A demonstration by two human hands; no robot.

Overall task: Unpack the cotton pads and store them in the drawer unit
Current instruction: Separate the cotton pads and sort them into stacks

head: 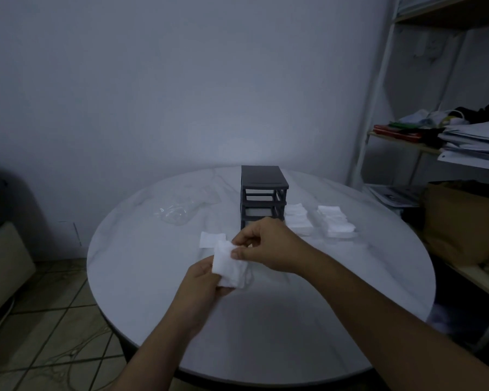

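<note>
Partly behind right hand [268, 246], drawer unit [263, 193]

We can't see the lowest front of the drawer unit [264, 190] behind the right hand [268, 246]. The left hand [201, 283] hides most fingers under the cotton pads [229, 266]. The forearms [378, 320] are cut off at the bottom edge.

Dim bluish light falls on a plain pale wall [181, 80]. A round white table [266, 334] stands in the middle, tiled floor [54, 320] to the left, cluttered metal shelves [376, 94] to the right.

A white wad of cotton pads [229, 265] is held mid-frame. Behind it stands the dark drawer unit [263, 190], with loose pads [298, 218] piled to its right.
</note>
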